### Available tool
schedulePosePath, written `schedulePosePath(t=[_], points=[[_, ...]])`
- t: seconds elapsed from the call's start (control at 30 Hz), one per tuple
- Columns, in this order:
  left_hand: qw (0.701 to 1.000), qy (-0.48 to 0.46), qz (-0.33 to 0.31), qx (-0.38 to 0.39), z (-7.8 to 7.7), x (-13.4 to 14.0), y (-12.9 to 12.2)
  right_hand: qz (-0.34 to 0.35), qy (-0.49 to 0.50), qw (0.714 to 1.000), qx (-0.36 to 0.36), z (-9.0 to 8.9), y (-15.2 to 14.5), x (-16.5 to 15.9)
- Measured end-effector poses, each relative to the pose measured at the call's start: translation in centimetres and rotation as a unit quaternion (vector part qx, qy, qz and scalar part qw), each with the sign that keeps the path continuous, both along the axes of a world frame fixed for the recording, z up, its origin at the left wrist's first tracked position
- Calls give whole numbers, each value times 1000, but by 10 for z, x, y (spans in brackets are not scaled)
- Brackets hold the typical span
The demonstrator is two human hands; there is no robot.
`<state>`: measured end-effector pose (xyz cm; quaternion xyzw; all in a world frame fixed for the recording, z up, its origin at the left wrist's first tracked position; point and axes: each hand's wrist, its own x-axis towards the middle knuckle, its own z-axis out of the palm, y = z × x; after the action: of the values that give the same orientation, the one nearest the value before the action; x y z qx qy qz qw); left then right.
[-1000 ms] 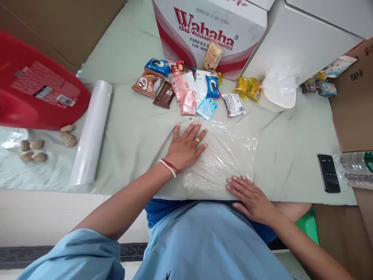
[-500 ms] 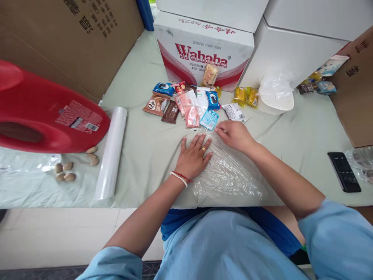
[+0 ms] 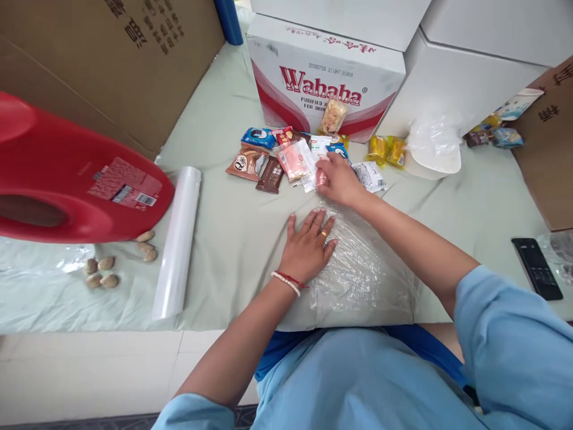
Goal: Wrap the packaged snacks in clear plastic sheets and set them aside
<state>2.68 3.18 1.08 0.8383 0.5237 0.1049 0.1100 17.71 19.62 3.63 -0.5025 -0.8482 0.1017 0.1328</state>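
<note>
My left hand lies flat with fingers spread, on the left part of a clear plastic bag that is spread out on the cloth. My right hand reaches past it to the snack pile, its fingers closed on a small pink snack packet. Beside that packet lies another pink-and-white packet. A brown packet, a tan packet and a blue packet are to the left. A white packet with a barcode sits just right of my right hand.
A Wahaba carton stands behind the snacks, with a wrapped crunchy bar before it. Yellow packets lie beside a white bowl. On the left are a plastic roll, a red jug and several nuts; a phone lies right.
My right hand has moved from the bag's upper edge up to the snacks and closed on a pink packet. The light blue packet no longer shows. My left hand stays on the bag.
</note>
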Motion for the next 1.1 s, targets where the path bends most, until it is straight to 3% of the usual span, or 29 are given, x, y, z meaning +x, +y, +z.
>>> schedulePosePath(t=[0.13,0.27,0.47,0.53,0.63,0.73,1.1], points=[[1000,-3,-2,-6,1,-1,0,29,56,998,28,17,13,14],[1000,1,-3,-13,2,-1,1,91,43,994,40,37,26,-19],[1000,1,0,-22,3,-1,1,205,-42,977,-40,18,44,-69],[1000,-7,-1,-23,3,-2,1,173,-29,984,-28,12,39,-76],[999,-19,-5,-27,4,-2,3,36,3,999,3,10,21,-87],[999,-23,-2,-32,4,-3,3,-79,1,997,-6,8,8,-99],[999,-32,-1,-24,3,-3,3,-120,14,992,-20,-1,34,-104]])
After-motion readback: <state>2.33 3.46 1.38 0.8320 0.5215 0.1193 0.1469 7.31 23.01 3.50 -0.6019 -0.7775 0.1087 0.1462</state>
